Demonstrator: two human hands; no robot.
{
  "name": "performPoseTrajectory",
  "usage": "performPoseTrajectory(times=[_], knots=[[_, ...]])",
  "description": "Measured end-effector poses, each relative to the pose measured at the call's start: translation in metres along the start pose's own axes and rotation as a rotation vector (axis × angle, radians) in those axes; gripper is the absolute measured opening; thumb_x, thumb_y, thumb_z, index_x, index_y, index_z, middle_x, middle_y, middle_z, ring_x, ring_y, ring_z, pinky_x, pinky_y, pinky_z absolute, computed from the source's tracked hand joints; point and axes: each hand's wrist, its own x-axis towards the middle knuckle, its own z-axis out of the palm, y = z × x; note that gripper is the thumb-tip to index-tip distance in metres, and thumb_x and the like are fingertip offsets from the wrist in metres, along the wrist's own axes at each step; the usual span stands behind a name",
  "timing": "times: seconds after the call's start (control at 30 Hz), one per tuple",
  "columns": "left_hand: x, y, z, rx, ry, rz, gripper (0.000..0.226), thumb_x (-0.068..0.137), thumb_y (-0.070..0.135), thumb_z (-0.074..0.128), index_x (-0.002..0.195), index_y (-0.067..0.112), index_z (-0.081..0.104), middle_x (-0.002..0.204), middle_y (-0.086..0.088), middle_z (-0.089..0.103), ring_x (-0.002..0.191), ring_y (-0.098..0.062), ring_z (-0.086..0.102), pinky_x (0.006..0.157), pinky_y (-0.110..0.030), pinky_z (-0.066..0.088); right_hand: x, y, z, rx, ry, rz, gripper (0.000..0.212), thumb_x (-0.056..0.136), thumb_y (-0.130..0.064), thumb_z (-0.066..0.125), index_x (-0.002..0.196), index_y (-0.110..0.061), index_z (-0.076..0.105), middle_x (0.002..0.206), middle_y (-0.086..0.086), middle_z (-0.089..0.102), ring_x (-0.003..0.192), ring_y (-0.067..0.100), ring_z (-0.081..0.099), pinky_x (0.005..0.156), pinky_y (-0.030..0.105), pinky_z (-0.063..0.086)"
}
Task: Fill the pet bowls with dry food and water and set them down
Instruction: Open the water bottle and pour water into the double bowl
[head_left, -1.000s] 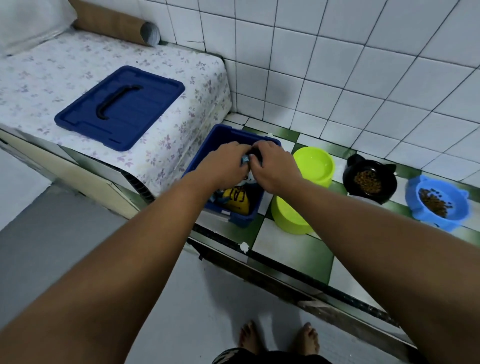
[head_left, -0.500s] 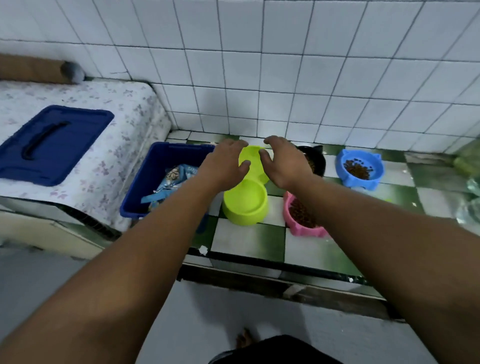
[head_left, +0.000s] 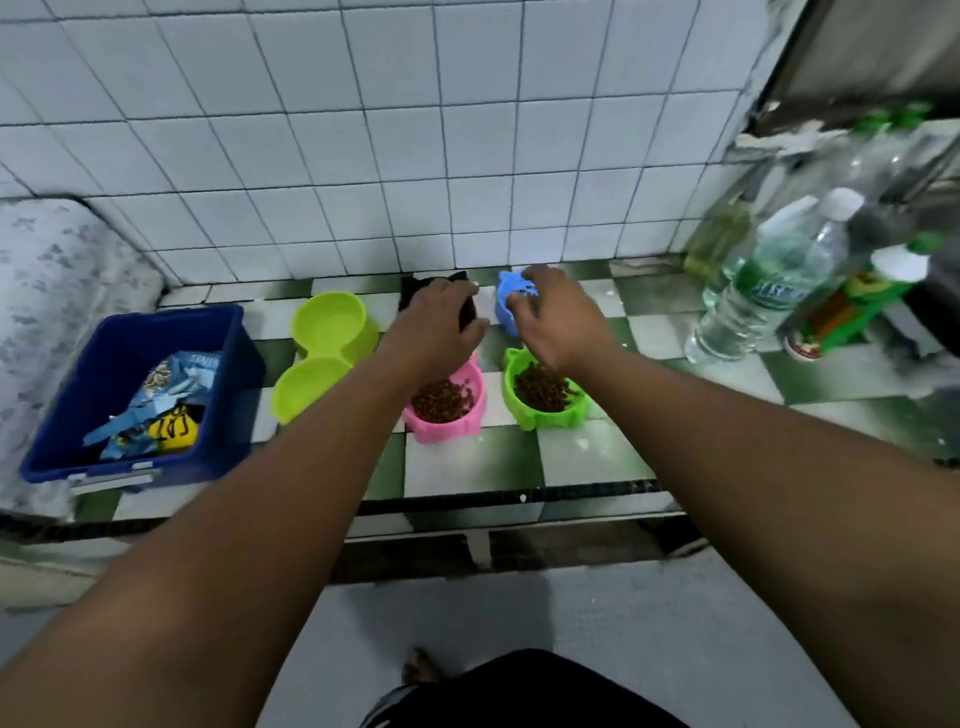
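Both arms out forward over a green-and-white checked surface (head_left: 597, 457) at the foot of a white tiled wall (head_left: 363, 156). Left grip (head_left: 441, 322) low over the black bowl (head_left: 413, 293) in the back row, fingers bent down across it, thumb out to the right. Most of that bowl hidden beneath, so no telling whether clasped or merely covered. Right grip (head_left: 556, 317) just beside it, on the blue bowl (head_left: 504, 312), also in the back row close to the wall, fingers curled round its rim and pinching it. A small gap between the two grips. In front of them, nearer the edge, a pink bowl (head_left: 447, 434) and a green bowl (head_left: 550, 418) side by side, each holding brown dry food (head_left: 441, 402), the pink one partly under the left wrist. Further left, a lime double bowl (head_left: 358, 343) standing aslant, one cup near the wall and the other toward the edge; water in the cups or not, impossible to tell. Left again, an open dark blue bin (head_left: 171, 313) with light blue and yellow food bags (head_left: 166, 395) inside, next to a flowered cloth (head_left: 62, 291). Far right, a blurred cluster of clear plastic bottles (head_left: 753, 291), one with a green label. Below the surface, grey floor (head_left: 675, 623) and a bare foot (head_left: 421, 670).
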Motion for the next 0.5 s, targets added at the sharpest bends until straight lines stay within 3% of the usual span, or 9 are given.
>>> performPoseTrajectory(times=[0.27, 0.5], knots=[[0.012, 0.109, 0.054, -0.060, -0.041, 0.065, 0.054, 0.095, 0.042, 0.059, 0.141, 0.015, 0.055, 0.141, -0.013, 0.057, 0.132, -0.034, 0.051, 0.109, -0.047, 0.043, -0.037, 0.094, -0.074, -0.038, 0.056, 0.068, 0.047, 0.100, -0.040, 0.046, 0.138, -0.013, 0.049, 0.140, 0.012, 0.055, 0.129, 0.031, 0.050, 0.104, 0.041, 0.043], [0.022, 0.177, 0.089, -0.102, -0.045, 0.134, 0.053, 0.100, 0.037, 0.060, 0.148, 0.019, 0.048, 0.152, -0.012, 0.047, 0.142, -0.030, 0.041, 0.116, -0.039, 0.031, -0.061, 0.146, -0.120, -0.050, 0.095, 0.110, 0.049, 0.099, -0.043, 0.044, 0.140, -0.016, 0.048, 0.140, 0.010, 0.054, 0.127, 0.030, 0.052, 0.104, 0.044, 0.044]])
